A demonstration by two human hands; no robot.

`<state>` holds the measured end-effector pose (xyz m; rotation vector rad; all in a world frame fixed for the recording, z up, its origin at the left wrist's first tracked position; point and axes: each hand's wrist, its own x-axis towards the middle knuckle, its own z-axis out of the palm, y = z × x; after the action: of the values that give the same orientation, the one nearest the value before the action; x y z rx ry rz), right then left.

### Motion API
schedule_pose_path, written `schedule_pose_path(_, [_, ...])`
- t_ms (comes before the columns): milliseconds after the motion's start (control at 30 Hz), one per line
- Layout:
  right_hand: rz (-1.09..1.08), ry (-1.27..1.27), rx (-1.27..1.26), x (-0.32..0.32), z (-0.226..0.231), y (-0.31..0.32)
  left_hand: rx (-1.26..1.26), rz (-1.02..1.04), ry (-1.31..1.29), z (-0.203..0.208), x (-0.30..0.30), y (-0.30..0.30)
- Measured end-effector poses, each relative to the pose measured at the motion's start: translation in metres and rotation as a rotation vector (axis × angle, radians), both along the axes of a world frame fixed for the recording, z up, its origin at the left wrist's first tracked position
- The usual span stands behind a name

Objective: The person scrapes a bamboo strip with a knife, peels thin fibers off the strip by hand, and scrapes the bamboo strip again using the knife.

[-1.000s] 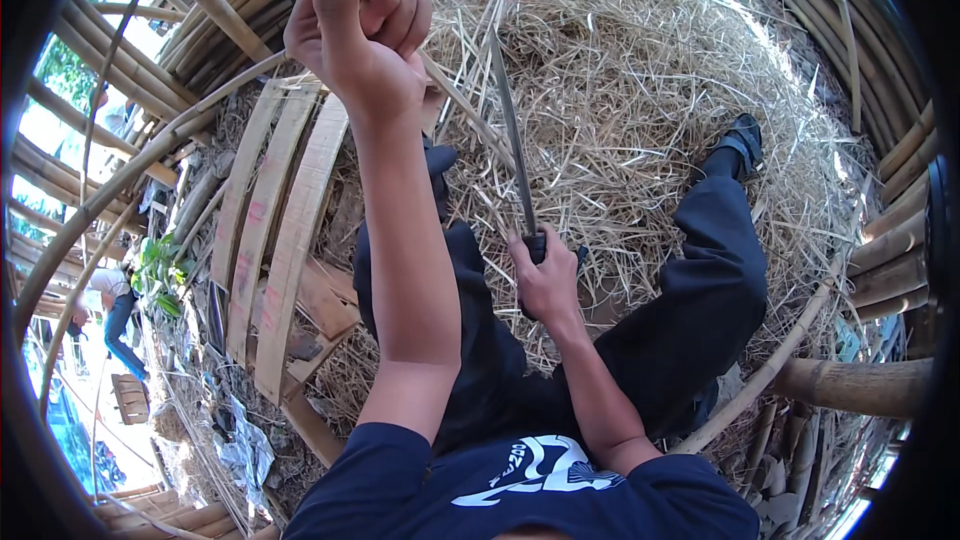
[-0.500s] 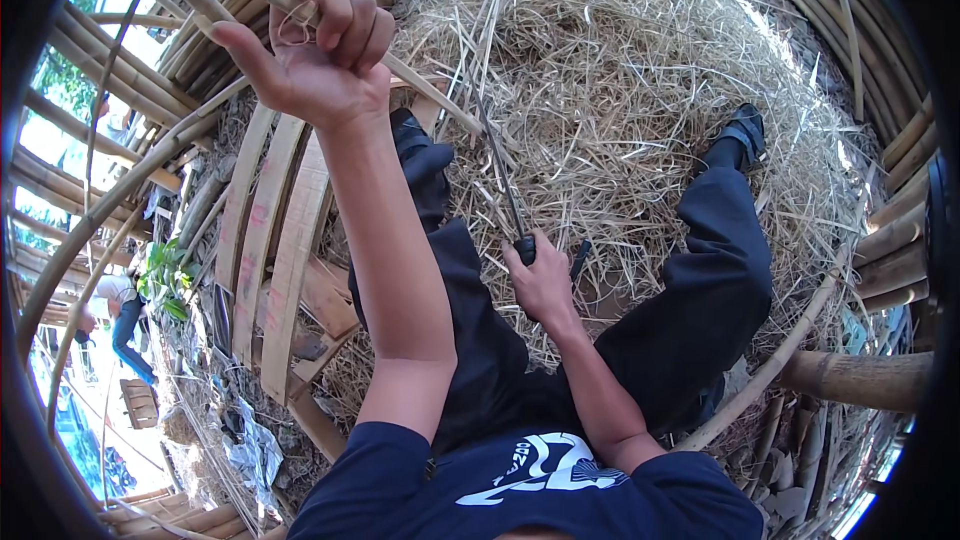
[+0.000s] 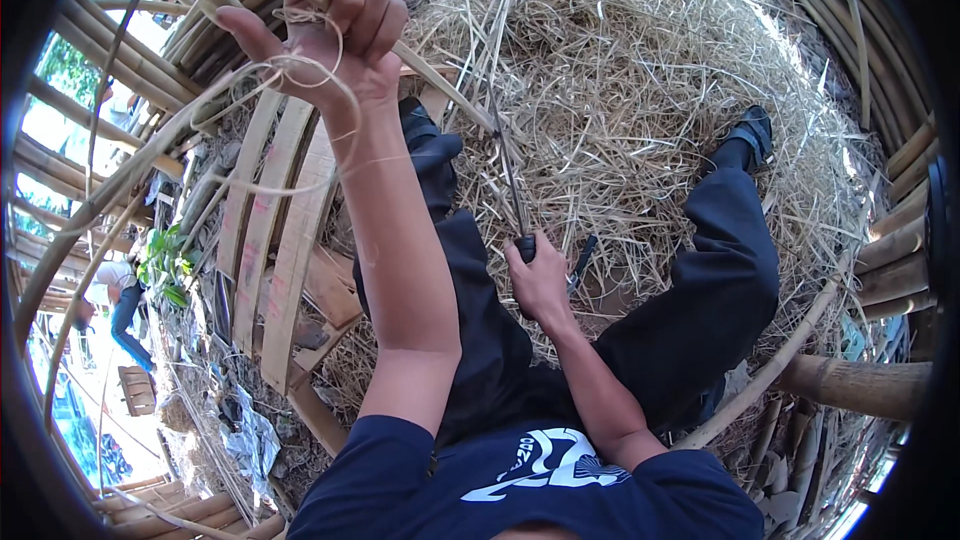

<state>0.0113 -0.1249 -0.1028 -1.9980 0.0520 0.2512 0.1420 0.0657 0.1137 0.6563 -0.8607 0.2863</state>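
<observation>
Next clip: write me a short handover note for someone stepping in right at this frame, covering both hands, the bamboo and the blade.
Left hand: raised, closed around a long pale bamboo strip, with thin curled bamboo shavings looped about the wrist.
Right hand: low between the knees, gripping the dark handle of a long narrow knife, blade pointing up towards the strip.
Around: heap of dry straw-coloured shavings ahead, flat bamboo slats on the left.
Done: some peeling, judging by the curls.
Left: how much more shaving the strip needs cannot be told from here.
</observation>
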Motion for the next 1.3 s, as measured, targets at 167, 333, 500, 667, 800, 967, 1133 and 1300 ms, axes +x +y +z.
schedule_pose_path(167, [-0.051, -0.192, 0.254, 0.003, 0.036, -0.002, 0.033, -0.049, -0.019, -0.001, 0.001, 0.011])
schedule_pose_path(333, [-0.038, -0.360, 0.346, 0.003, 0.038, 0.001, 0.075, -0.096, -0.049, 0.004, 0.006, 0.006])
schedule_pose_path(500, [0.003, 0.011, -0.205, 0.010, -0.045, -0.004, 0.075, -0.073, -0.024, -0.005, 0.008, -0.007])
schedule_pose_path(667, [-0.026, 0.254, 0.128, 0.011, -0.040, -0.004, 0.038, 0.235, 0.106, -0.003, -0.001, -0.007])
schedule_pose_path(800, [-0.075, 0.182, 0.228, 0.007, 0.015, -0.003, 0.061, 0.076, 0.036, -0.008, 0.004, -0.003])
schedule_pose_path(967, [0.002, -0.260, 0.301, 0.006, 0.045, 0.004, 0.031, 0.122, 0.098, 0.000, 0.001, -0.010])
schedule_pose_path(1133, [-0.067, -0.172, 0.081, 0.008, -0.028, 0.016, 0.092, 0.109, 0.032, 0.002, 0.003, -0.012])
schedule_pose_path(1300, [-0.102, 0.160, -0.149, 0.016, -0.081, 0.004, 0.011, 0.079, 0.032, -0.011, 0.000, 0.002])
